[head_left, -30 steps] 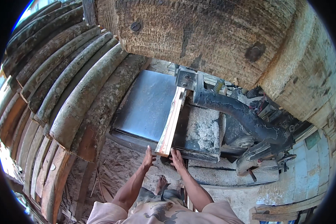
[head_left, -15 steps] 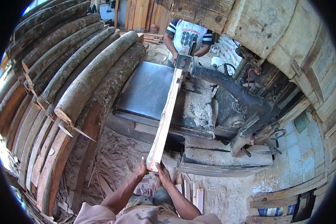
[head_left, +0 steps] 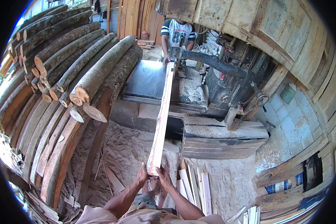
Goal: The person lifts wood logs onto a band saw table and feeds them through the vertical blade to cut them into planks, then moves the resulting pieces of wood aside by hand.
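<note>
A long, pale sawn wooden plank [head_left: 159,128] with a bark-streaked left edge runs straight away from me. Its near end is between my left hand [head_left: 141,175] on the left side and my right hand [head_left: 163,176] on the right side, both gripping it. Its far part lies over the dark metal table [head_left: 145,83] of a saw machine, reaching the blade guide [head_left: 175,52]. Behind the table stands a person [head_left: 178,33] in a white shirt with striped sleeves, one hand [head_left: 167,60] beside the plank's far end.
Stacked logs [head_left: 100,72] rise on my left, cut ends toward me. Sawdust covers the floor [head_left: 227,168] and a wooden box [head_left: 220,143] below the machine. Loose pale strips [head_left: 192,183] lie to my right. A handwheel [head_left: 261,99] and timber panels [head_left: 272,22] are on the right.
My view has shifted, showing more floor and loose strips on the right. The other person's hand now shows beside the plank's far end. Both my hands keep their hold on the near end.
</note>
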Available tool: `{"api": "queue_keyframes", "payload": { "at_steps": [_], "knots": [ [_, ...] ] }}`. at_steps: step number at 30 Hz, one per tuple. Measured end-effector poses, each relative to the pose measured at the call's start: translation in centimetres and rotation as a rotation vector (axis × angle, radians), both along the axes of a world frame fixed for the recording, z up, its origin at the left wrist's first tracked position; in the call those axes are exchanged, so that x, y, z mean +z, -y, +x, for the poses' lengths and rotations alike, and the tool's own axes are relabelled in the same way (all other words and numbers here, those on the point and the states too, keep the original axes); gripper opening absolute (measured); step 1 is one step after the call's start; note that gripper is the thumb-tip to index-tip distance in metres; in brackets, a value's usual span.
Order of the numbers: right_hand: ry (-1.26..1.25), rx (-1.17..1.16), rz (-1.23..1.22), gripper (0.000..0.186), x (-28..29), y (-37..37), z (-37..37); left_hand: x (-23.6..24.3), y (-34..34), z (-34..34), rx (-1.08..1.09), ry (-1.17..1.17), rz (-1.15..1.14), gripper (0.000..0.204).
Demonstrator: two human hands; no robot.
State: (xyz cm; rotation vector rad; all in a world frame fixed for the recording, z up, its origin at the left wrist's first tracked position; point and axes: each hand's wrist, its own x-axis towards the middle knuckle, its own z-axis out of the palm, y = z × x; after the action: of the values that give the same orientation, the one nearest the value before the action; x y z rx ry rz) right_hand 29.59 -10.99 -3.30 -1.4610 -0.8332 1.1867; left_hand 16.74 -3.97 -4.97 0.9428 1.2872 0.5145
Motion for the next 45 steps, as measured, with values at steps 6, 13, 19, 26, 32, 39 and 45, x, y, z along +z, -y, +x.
{"api": "queue_keyframes", "payload": {
  "at_steps": [6,13,19,26,32,39,45],
  "knots": [
    [-0.066,0.007,-0.095,0.070,-0.5,9.6,-5.5,-2.9,8.8,-6.0,-0.026,-0.030,0.118,0.072],
    [-0.010,-0.097,-0.210,0.083,1.8,22.3,-9.4,-4.0,18.3,-8.2,0.173,0.020,0.023,0.066],
    [1.035,-0.482,-0.502,0.101,0.7,28.9,-8.5,-0.8,2.5,2.9,0.210,0.108,-0.088,0.071],
    [0.894,-0.242,-1.038,0.097,-0.5,34.3,-8.5,1.6,-16.9,16.8,0.012,0.411,0.036,0.069],
    [1.105,-0.410,-1.023,0.092,9.5,42.2,-6.5,-4.1,1.1,24.2,-0.326,0.581,0.418,0.078],
    [0.569,-0.947,-1.379,0.096,-2.4,55.5,0.9,-16.0,10.7,12.8,-1.214,0.156,0.100,0.035],
    [0.336,-0.636,-0.899,0.057,-12.7,40.4,5.8,-12.9,7.0,-2.7,-0.869,-0.204,-0.178,0.044]
  ]
}}
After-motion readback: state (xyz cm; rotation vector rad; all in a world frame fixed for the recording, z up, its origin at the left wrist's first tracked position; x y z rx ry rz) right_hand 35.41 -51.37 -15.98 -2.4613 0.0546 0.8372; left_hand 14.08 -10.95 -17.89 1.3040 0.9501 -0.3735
